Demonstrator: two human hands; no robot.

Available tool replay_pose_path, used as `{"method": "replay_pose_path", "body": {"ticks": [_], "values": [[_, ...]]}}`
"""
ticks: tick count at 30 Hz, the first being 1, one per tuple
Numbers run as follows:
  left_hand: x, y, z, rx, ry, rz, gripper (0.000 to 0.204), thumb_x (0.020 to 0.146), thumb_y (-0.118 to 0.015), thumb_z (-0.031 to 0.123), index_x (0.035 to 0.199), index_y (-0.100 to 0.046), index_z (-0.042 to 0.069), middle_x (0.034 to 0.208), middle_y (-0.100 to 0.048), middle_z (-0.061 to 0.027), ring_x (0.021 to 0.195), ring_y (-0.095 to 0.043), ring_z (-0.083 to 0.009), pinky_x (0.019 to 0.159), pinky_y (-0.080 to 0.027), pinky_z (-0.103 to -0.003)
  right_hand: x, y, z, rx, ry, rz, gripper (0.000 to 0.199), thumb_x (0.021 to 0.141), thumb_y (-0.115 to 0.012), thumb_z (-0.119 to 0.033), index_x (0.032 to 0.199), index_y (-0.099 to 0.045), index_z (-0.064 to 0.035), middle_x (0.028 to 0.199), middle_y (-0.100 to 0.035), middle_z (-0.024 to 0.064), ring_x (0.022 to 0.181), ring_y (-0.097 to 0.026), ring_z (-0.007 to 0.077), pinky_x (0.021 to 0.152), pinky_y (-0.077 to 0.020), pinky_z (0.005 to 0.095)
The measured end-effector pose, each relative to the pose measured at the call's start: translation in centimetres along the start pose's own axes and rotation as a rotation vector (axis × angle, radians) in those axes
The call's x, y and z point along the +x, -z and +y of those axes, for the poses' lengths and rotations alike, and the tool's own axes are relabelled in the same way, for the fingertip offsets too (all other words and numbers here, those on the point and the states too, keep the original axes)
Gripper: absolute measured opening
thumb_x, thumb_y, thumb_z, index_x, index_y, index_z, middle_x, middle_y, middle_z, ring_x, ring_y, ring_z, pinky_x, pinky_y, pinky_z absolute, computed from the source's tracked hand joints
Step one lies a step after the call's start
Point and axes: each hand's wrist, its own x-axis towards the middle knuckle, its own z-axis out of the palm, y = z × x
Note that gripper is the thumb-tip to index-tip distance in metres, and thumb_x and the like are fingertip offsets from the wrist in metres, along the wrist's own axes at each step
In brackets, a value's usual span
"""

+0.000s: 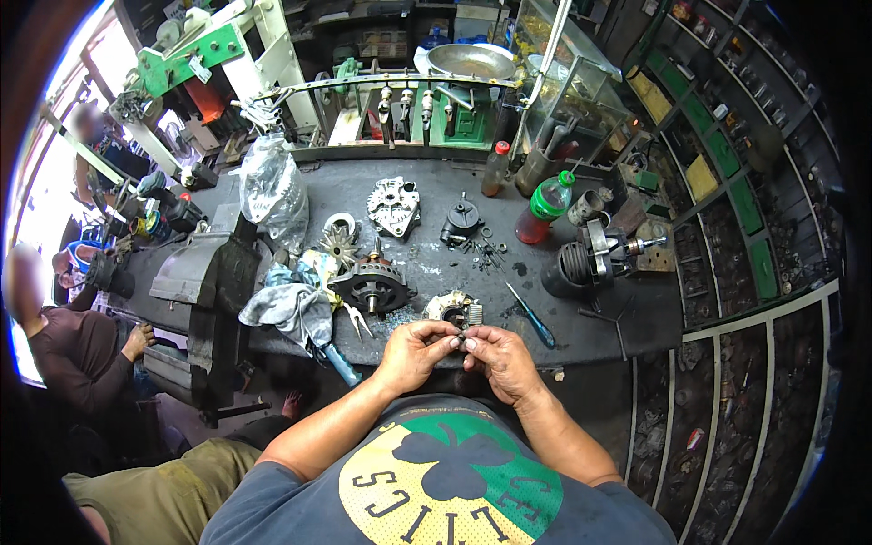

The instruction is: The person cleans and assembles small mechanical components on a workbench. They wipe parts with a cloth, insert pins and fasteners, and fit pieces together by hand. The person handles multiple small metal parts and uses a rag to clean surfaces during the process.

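Observation:
My left hand (420,354) and my right hand (501,361) meet at the near edge of the bench, thumbs and fingertips pinched together. Between them is a small dark piece, too little to make out. Just beyond my fingers lies a metal alternator part with a finned block (454,307), partly hidden by my hands. Left of it rests a round alternator housing (372,289) with a shaft standing up. A clawed rotor half (340,243) and a silvery alternator end housing (394,206) lie farther back. A blue-handled screwdriver (536,320) is to the right of my right hand.
Small screws and washers (486,250) lie by a black round part (461,221). Bottles with dark red liquid (534,222) stand at right, near a black cylindrical motor (574,265). Rags (289,313) and a vise-like machine (195,263) are left. Other people (86,350) are at far left.

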Motion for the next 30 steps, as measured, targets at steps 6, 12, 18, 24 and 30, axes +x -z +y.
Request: {"method": "replay_pose_path", "body": {"ticks": [6,12,18,24,30], "values": [[-1.2,0.3,1.2,0.507,-0.556,0.063,0.021,0.088,-0.087,0.0,0.106,-0.08,0.005,0.102,-0.08,-0.0119,0.091,-0.079,-0.0292,0.08,-0.063,-0.038,0.1,1.1,-0.4,-0.037,-0.087,-0.112,0.022,0.105,-0.076,-0.005,0.125,-0.073,0.0038,0.108,-0.077,0.0061,0.087,-0.071,0.0127,0.081,-0.0592,0.026],[-2.6,-0.2,0.5,0.512,-0.455,0.179,0.03,0.088,-0.088,0.002,0.117,-0.078,0.005,0.105,-0.08,-0.0119,0.094,-0.08,-0.0279,0.082,-0.064,-0.039,0.1,-0.2,-0.1,-0.473,0.208,-0.086,0.019,0.096,-0.079,0.002,0.114,-0.074,0.0038,0.102,-0.076,0.0076,0.085,-0.072,0.0146,0.077,-0.0603,0.0289],[-3.7,0.6,-1.1,0.397,-0.25,0.268,0.039,0.088,-0.089,0.001,0.125,-0.077,0.002,0.108,-0.081,-0.0121,0.095,-0.08,-0.0197,0.086,-0.065,-0.034,0.3,-1.5,-1.3,-1.029,0.621,-0.041,0.021,0.088,-0.081,0.004,0.109,-0.075,0.0045,0.097,-0.074,0.0117,0.077,-0.073,0.0175,0.07,-0.0612,0.0329],[-4.3,2.1,-1.5,0.442,-0.205,0.208,0.033,0.092,-0.087,0.004,0.124,-0.077,0.001,0.109,-0.081,-0.0126,0.096,-0.081,-0.0204,0.086,-0.065,-0.035,0.5,-1.5,-0.7,-1.022,0.54,0.044,0.019,0.086,-0.081,0.002,0.104,-0.075,0.0031,0.093,-0.074,0.0118,0.078,-0.072,0.0204,0.072,-0.0586,0.0335],[-2.8,1.1,-1.5,0.426,-0.327,0.113,0.026,0.093,-0.085,0.006,0.118,-0.08,0.004,0.109,-0.081,-0.013,0.096,-0.08,-0.0264,0.085,-0.064,-0.037,0.4,-0.9,0.7,-0.958,0.338,0.098,0.017,0.092,-0.081,0.001,0.108,-0.076,0.0028,0.093,-0.077,0.0069,0.076,-0.071,0.0111,0.069,-0.0586,0.0272]]}}
